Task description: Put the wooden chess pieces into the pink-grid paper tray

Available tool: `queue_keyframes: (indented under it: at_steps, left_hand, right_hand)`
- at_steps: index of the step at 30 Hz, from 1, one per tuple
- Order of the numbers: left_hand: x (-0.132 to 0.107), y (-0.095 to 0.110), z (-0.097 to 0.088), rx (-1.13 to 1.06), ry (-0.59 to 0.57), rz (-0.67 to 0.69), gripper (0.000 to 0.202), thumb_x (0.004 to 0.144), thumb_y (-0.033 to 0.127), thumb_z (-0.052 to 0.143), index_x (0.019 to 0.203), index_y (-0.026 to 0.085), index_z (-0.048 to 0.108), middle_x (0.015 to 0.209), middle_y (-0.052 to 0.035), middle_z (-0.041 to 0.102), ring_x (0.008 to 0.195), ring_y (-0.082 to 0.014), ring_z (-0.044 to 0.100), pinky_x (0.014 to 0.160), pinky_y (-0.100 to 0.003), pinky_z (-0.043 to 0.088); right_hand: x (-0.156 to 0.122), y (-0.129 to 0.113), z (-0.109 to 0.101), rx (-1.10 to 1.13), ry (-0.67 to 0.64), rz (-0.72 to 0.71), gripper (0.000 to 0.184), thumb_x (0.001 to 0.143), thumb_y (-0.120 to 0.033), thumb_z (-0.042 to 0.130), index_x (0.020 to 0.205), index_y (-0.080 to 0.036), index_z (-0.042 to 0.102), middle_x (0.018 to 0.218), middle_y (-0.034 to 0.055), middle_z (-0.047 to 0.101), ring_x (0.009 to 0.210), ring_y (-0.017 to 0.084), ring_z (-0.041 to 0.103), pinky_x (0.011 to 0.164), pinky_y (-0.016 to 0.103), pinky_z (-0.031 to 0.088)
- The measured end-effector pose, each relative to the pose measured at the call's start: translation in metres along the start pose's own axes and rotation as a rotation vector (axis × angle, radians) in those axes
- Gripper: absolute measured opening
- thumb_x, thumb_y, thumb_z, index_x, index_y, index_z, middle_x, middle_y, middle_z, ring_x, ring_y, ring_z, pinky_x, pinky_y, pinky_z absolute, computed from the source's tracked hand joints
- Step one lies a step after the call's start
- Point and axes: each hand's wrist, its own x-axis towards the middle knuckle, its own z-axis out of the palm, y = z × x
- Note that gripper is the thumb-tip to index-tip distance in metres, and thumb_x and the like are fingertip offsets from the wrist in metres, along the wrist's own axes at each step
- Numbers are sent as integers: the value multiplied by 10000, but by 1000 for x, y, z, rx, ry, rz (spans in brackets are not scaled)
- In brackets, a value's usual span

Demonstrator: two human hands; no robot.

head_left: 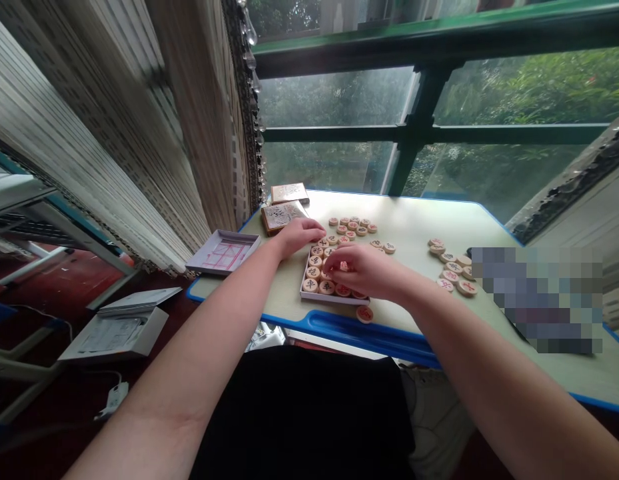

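A shallow white box [334, 300] on the table holds rows of round wooden Chinese chess pieces [310, 285], marked in black and red. My left hand [300, 237] is at the box's far left corner, fingers loosely stretched out and touching near the pieces there. Over the middle of the box, my right hand [362, 270] has its fingers curled down round a Chinese chess piece [344, 265], mostly hidden by the hand. One loose red-marked piece [364, 314] lies just outside the box's near right corner, by the table's blue edge.
Loose pieces [352, 227] lie beyond the box, and more pieces [452, 268] sit to the right beside a blurred-out object [544, 300]. Two patterned boxes [284, 217] and a white lid [224, 253] occupy the left side. An opened white box [119, 333] is lower left.
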Motion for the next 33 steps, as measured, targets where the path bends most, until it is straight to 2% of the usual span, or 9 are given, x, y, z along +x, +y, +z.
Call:
queue_keyframes:
  at_steps: [3, 7, 14, 27, 33]
  left_hand:
    - [0, 0, 0, -4, -4, -3, 181, 610, 262, 667, 729, 126, 681, 699, -30, 646, 711, -146, 563, 751, -323, 456]
    - [0, 0, -1, 2, -7, 0, 193, 618, 270, 671, 742, 124, 686, 717, -34, 651, 728, -152, 571, 773, -334, 456]
    - [2, -4, -2, 31, -27, 23, 204, 634, 283, 671, 762, 126, 698, 749, -45, 668, 752, -163, 584, 795, -341, 458]
    - [2, -4, -2, 55, -20, 28, 212, 621, 297, 665, 753, 133, 695, 750, -38, 669, 761, -164, 579, 801, -337, 448]
    - [2, -5, -2, 37, -29, 34, 211, 626, 302, 667, 751, 135, 697, 749, -39, 674, 755, -162, 583, 788, -330, 453]
  right_hand:
    - [-1, 1, -2, -12, 1, 36, 220, 734, -122, 574, 869, -207, 726, 855, 36, 673, 782, 171, 570, 683, 276, 436]
    - [-1, 4, -2, -18, 31, -12, 230, 741, -114, 569, 840, -228, 742, 904, 46, 656, 872, 190, 568, 769, 302, 448]
    - [1, 11, 2, -87, 55, -48, 157, 779, -266, 657, 901, -243, 754, 920, 63, 631, 844, 196, 561, 739, 313, 442]
    - [2, 11, 2, -45, 23, -29, 212, 762, -141, 601, 882, -238, 748, 896, 50, 621, 843, 182, 567, 741, 283, 447]
    - [3, 17, -6, -12, 183, 73, 247, 750, -104, 536, 858, -212, 731, 880, 48, 627, 786, 166, 577, 740, 291, 463]
